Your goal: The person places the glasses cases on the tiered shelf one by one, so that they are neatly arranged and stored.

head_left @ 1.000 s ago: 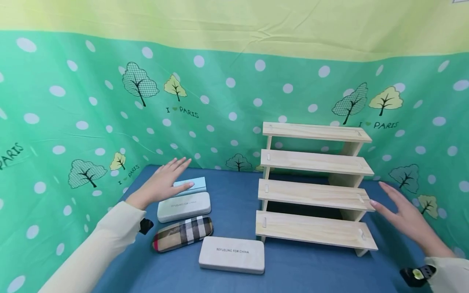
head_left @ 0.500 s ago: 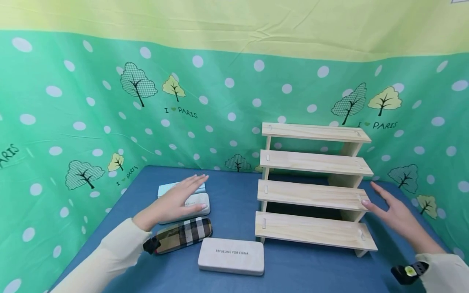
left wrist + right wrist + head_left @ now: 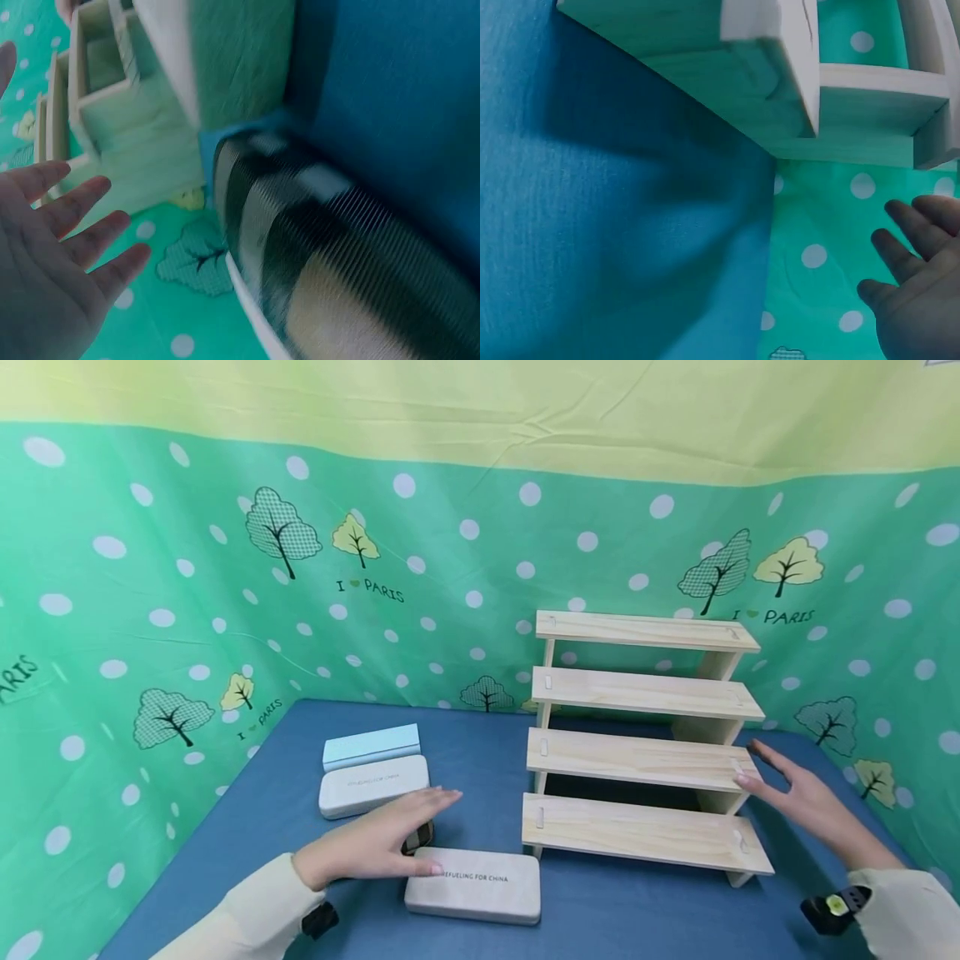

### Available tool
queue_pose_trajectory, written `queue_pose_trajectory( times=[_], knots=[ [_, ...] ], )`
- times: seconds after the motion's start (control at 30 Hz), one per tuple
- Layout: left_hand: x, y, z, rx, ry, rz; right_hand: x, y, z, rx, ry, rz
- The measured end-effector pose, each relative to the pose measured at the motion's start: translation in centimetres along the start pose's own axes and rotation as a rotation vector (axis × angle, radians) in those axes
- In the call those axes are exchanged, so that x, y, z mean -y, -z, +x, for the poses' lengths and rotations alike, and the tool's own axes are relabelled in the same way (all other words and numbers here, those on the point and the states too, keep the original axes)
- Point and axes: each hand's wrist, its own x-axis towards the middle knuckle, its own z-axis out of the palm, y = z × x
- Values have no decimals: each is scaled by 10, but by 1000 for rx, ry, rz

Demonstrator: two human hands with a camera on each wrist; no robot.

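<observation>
Left grip, fingers extended, overhangs plaid case, front white case to its right; right grip, fingers apart, flanks stepped shelf.
</observation>
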Motion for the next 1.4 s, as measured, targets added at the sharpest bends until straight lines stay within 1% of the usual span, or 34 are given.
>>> queue_pose_trajectory(
  times=[0.07, 0.13, 0.27, 0.47, 0.63, 0.8, 0.97, 1.1, 1.27, 1.4],
  knots=[
    [1, -6, 0, 32, -2, -39, -2, -1, 1, 3, 2, 6],
    [2, -11, 1, 48, -8, -81, -3, -1, 2, 5, 12, 17],
    [5, -19, 2, 70, -26, -153, -3, -3, 3, 10, 37, 33],
    [8, -29, 4, 109, -24, -256, -5, -3, 5, 22, 49, 45],
    [9, -35, 6, 115, -33, -335, -9, -5, 6, 30, 69, 55],
    [11, -40, 7, 115, -33, -402, -11, -8, 8, 19, 100, 68],
    [14, -45, 9, 114, -46, -397, -10, -9, 9, 20, 113, 65],
    [14, -46, 11, 127, -69, -358, -12, -8, 8, 30, 137, 58],
    [14, -45, 12, 143, -75, -300, -13, -9, 7, 0, 186, 70],
    [13, -44, 12, 152, -76, -283, -11, -9, 8, -15, 208, 87]
  ],
)
